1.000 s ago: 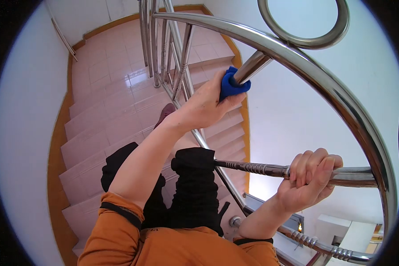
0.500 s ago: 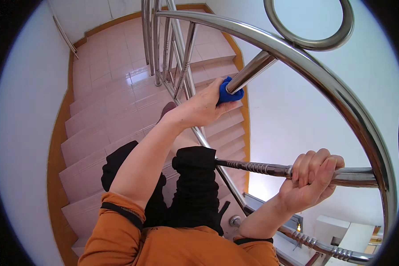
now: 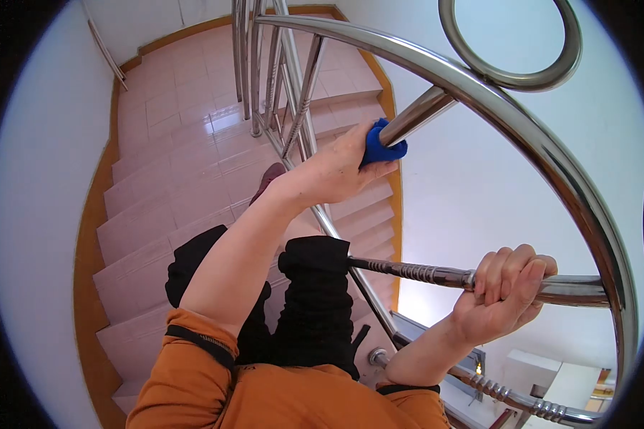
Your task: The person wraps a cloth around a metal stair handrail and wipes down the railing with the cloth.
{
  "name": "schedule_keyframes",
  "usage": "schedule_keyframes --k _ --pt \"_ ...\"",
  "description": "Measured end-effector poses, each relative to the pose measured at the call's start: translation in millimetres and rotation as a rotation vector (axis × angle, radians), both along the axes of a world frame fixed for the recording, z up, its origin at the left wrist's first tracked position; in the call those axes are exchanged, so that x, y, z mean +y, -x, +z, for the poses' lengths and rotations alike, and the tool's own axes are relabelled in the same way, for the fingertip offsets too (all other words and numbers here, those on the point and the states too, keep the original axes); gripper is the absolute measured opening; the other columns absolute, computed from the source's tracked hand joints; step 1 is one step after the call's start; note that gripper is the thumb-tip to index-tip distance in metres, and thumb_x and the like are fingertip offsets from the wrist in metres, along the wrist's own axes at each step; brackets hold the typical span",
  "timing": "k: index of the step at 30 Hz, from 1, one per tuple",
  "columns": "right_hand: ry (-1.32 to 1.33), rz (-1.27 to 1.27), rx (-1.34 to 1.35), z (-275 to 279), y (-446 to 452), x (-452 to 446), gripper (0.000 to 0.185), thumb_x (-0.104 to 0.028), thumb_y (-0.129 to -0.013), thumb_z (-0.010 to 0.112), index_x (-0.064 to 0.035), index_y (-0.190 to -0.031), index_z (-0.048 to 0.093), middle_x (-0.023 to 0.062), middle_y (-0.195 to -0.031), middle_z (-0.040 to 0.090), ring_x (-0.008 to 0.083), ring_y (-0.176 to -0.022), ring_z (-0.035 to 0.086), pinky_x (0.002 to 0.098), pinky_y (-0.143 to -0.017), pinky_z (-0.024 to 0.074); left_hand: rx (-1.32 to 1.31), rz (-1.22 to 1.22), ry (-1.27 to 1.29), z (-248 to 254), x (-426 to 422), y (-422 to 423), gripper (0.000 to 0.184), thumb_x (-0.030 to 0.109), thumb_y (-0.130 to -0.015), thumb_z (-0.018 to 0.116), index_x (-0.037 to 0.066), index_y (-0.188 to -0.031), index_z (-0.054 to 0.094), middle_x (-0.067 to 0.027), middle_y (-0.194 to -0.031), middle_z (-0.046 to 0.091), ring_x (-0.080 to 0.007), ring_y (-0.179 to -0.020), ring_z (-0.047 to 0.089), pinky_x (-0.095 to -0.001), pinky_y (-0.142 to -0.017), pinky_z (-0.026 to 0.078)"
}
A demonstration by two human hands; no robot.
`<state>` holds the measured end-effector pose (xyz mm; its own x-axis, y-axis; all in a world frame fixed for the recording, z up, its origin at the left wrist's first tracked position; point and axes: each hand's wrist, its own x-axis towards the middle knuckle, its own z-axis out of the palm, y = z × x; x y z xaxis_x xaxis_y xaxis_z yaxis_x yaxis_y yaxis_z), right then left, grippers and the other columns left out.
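Note:
My left hand (image 3: 345, 166) is closed around a blue cloth (image 3: 385, 141), which is wrapped about a steel baluster (image 3: 415, 116) of the stair railing. The fingers on its far side are partly hidden by cloth and post. To the right, my right hand (image 3: 504, 289) makes a fist round another baluster (image 3: 574, 290), a shiny post with a ribbed section on its inner end. Both posts join the curved steel handrail (image 3: 529, 125).
Pink tiled stairs (image 3: 150, 222) with a brown wall border (image 3: 93, 286) descend on the left. A steel ring (image 3: 562, 75) sits on the handrail's outer side. My shoe (image 3: 268, 180) is on a step. Past the railing, lower stairs (image 3: 368, 222) show.
My left hand and the blue cloth have shifted slightly right in view. The railing also appears a little shifted, as the camera has moved. My right hand keeps its grip.

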<state>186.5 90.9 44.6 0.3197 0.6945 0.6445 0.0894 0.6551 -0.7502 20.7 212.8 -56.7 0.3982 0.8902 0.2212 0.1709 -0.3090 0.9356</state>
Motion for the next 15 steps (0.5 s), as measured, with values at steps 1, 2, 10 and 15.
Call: schedule_keyframes --k 1,2,10,15 --pt "-0.001 -0.008 0.009 -0.2 0.2 -0.6 0.016 -0.013 -0.096 0.050 -0.0075 -0.083 0.041 -0.0019 -0.057 0.034 0.0013 -0.040 0.026 0.0146 -0.033 0.0223 0.025 -0.002 0.006 -5.9 0.3 0.1 0.054 0.031 -0.089 0.062 0.003 -0.127 0.036 -0.0226 -0.116 0.055 -0.0361 -0.106 0.055 -0.0399 -0.091 0.043" --pt "-0.003 -0.006 0.010 -0.3 0.5 -0.8 0.016 -0.013 -0.096 0.050 -0.0075 -0.083 0.041 -0.0019 -0.057 0.034 0.0013 -0.040 0.026 0.0146 -0.033 0.0223 0.050 -0.005 0.012 -10.1 0.8 0.3 0.054 0.031 -0.089 0.062 0.004 -0.128 0.036 -0.0224 -0.117 0.055 -0.0360 -0.107 0.054 -0.0395 -0.092 0.043" --pt "0.022 -0.035 -0.017 0.7 -0.5 -0.8 0.017 -0.016 -0.096 0.050 -0.0099 -0.081 0.045 -0.0047 -0.056 0.031 0.0009 -0.040 0.024 0.0158 -0.035 0.0194 0.096 -0.080 0.157 -23.5 5.5 2.5 0.054 0.031 -0.089 0.063 0.007 -0.128 0.036 -0.0208 -0.119 0.055 -0.0346 -0.109 0.053 -0.0393 -0.094 0.041" --pt "0.025 -0.050 0.007 2.2 0.2 1.2 0.018 -0.016 -0.096 0.050 -0.0099 -0.080 0.044 -0.0047 -0.056 0.031 0.0006 -0.039 0.024 0.0156 -0.034 0.0190 0.046 -0.050 0.079 -25.4 5.7 -0.4 0.051 0.029 -0.089 0.063 0.004 -0.126 0.037 -0.0211 -0.115 0.056 -0.0343 -0.105 0.054 -0.0388 -0.092 0.042"
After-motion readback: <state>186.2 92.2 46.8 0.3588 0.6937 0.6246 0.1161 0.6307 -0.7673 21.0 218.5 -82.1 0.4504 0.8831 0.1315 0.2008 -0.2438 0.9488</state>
